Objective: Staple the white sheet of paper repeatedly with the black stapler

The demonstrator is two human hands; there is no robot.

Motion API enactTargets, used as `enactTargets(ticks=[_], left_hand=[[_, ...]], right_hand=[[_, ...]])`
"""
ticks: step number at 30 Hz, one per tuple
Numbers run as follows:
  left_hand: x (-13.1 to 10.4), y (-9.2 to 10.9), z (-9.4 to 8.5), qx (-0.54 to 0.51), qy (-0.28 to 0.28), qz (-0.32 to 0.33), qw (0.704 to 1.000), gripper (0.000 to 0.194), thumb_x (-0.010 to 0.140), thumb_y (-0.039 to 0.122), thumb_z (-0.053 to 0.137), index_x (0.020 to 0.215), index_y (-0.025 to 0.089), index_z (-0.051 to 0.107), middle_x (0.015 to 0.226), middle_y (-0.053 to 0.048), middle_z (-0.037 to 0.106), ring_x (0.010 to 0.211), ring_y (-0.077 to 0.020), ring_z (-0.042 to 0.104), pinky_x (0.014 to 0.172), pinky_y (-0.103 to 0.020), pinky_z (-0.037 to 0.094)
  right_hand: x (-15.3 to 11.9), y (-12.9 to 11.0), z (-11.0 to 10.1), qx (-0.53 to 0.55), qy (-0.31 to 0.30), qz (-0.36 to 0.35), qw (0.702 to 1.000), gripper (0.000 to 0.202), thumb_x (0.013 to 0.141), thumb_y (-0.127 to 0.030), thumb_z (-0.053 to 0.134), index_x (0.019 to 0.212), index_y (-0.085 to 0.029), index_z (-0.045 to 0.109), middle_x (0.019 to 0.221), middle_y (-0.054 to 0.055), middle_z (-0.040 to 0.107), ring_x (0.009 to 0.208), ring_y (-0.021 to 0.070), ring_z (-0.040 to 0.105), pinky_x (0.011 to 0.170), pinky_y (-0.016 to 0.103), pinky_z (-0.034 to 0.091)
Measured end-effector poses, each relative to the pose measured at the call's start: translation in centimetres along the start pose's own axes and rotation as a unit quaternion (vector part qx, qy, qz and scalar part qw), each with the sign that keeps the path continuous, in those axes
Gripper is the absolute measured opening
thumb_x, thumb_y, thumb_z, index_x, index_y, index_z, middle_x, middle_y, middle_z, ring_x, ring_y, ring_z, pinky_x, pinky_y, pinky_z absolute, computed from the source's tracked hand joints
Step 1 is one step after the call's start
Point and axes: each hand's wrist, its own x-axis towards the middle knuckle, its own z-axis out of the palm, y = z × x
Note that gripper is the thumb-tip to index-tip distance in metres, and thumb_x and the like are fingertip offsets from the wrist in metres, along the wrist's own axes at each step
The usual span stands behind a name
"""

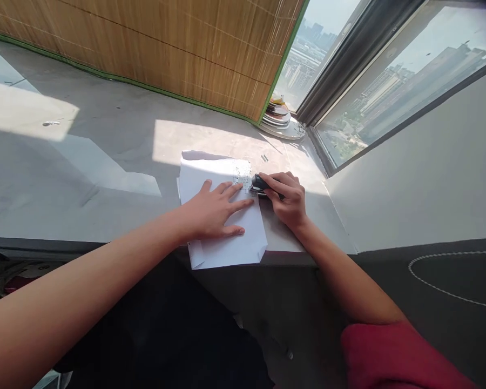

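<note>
At the near edge of the ledge [129,213], pressing overhanging white paper [249,217], probably light and easily creased, under a spread left hand [215,213], gripping a black stapler [261,182], likely stiff, best held round its body, in the right hand [287,199] by the paper's right edge.

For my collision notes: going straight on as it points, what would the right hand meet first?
Stapler leading, the right hand would probably meet the white paper, then the left hand; depth is unclear.

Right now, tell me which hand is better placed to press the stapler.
Likely the right hand: it grips the stapler at the right edge of the paper; the left hand lies spread across it.
</note>
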Motion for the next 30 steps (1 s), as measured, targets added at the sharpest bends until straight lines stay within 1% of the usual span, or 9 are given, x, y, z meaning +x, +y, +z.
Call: enactTargets(ticks=[7, 9, 15, 20, 22, 25, 27, 29, 30], left_hand=[[-0.2, -0.1, -0.3, 0.029, -0.015, -0.003, 0.999, 0.085, 0.101, 0.071, 0.056, 0.171, 0.025, 0.041, 0.182, -0.017, 0.027, 0.164, -0.0444, 0.031, 0.127, -0.065, 0.025], [-0.2, -0.1, -0.2, 0.033, -0.011, -0.003, 0.999, 0.084, 0.101, 0.071, 0.055, 0.17, 0.024, 0.043, 0.182, -0.018, 0.028, 0.163, -0.0441, 0.033, 0.127, -0.065, 0.026], [-0.1, -0.2, 0.1, 0.036, 0.005, -0.004, 0.999, 0.085, 0.101, 0.072, 0.054, 0.169, 0.021, 0.044, 0.181, -0.017, 0.03, 0.162, -0.0449, 0.034, 0.126, -0.067, 0.028], [-0.1, 0.0, 0.6, 0.034, 0.022, -0.017, 0.999, 0.085, 0.1, 0.072, 0.057, 0.17, 0.024, 0.044, 0.181, -0.016, 0.032, 0.162, -0.0449, 0.034, 0.126, -0.068, 0.028], [-0.1, 0.1, 0.8, 0.036, 0.025, -0.022, 0.999, 0.085, 0.101, 0.072, 0.056, 0.17, 0.024, 0.043, 0.181, -0.016, 0.031, 0.163, -0.044, 0.034, 0.126, -0.068, 0.027], [0.1, 0.0, 1.0, 0.025, 0.035, -0.023, 0.999, 0.083, 0.1, 0.072, 0.059, 0.167, 0.025, 0.046, 0.18, -0.015, 0.035, 0.161, -0.0418, 0.037, 0.125, -0.065, 0.029], [0.0, -0.2, 0.6, 0.013, 0.092, -0.034, 0.995, 0.068, 0.103, 0.067, 0.058, 0.156, 0.025, 0.058, 0.172, -0.015, 0.048, 0.153, -0.0389, 0.047, 0.121, -0.059, 0.036], [-0.4, -0.6, -0.1, 0.005, 0.221, -0.079, 0.972, 0.045, 0.111, 0.055, 0.047, 0.13, 0.023, 0.072, 0.147, -0.017, 0.07, 0.133, -0.0348, 0.062, 0.11, -0.05, 0.043], [-0.8, -0.9, -0.6, 0.003, 0.304, -0.113, 0.946, 0.043, 0.114, 0.047, 0.039, 0.115, 0.021, 0.074, 0.128, -0.017, 0.076, 0.12, -0.0327, 0.066, 0.102, -0.046, 0.045]], right_hand=[[0.4, 1.5, 0.9, -0.04, 0.086, 0.054, 0.994, 0.048, 0.098, -0.016, 0.061, 0.14, -0.033, 0.076, 0.104, 0.007, 0.077, 0.095, 0.0277, 0.065, 0.09, 0.048, 0.052], [0.4, 1.4, 0.9, -0.033, 0.076, 0.06, 0.995, 0.049, 0.099, -0.018, 0.06, 0.144, -0.03, 0.073, 0.103, 0.008, 0.074, 0.096, 0.0278, 0.065, 0.09, 0.047, 0.055], [0.3, 1.0, 0.3, -0.057, -0.017, 0.076, 0.995, 0.063, 0.099, -0.026, 0.065, 0.161, -0.029, 0.056, 0.119, 0.011, 0.07, 0.106, 0.0294, 0.069, 0.086, 0.041, 0.061], [0.1, 2.7, -0.7, -0.023, -0.071, 0.043, 0.996, 0.067, 0.102, -0.029, 0.062, 0.167, -0.031, 0.046, 0.12, 0.01, 0.072, 0.107, 0.0293, 0.07, 0.095, 0.043, 0.061], [-0.1, 3.3, -1.0, -0.017, -0.063, 0.052, 0.997, 0.066, 0.102, -0.029, 0.061, 0.167, -0.03, 0.048, 0.113, 0.009, 0.071, 0.103, 0.029, 0.07, 0.095, 0.045, 0.061], [0.1, 3.1, -1.4, -0.058, 0.008, 0.107, 0.993, 0.061, 0.103, -0.025, 0.055, 0.164, -0.025, 0.052, 0.106, 0.011, 0.069, 0.098, 0.0302, 0.069, 0.09, 0.046, 0.061], [1.0, 1.6, -1.2, -0.076, 0.063, 0.131, 0.986, 0.063, 0.103, -0.023, 0.053, 0.165, -0.023, 0.05, 0.108, 0.013, 0.068, 0.101, 0.0319, 0.068, 0.09, 0.046, 0.06], [2.5, -1.0, -0.4, -0.063, 0.085, 0.129, 0.986, 0.067, 0.102, -0.021, 0.053, 0.169, -0.023, 0.045, 0.113, 0.014, 0.067, 0.104, 0.0325, 0.067, 0.091, 0.045, 0.059], [3.4, -2.7, 0.4, -0.048, 0.074, 0.121, 0.989, 0.069, 0.102, -0.02, 0.053, 0.17, -0.024, 0.043, 0.115, 0.015, 0.068, 0.105, 0.0321, 0.067, 0.092, 0.045, 0.059]])
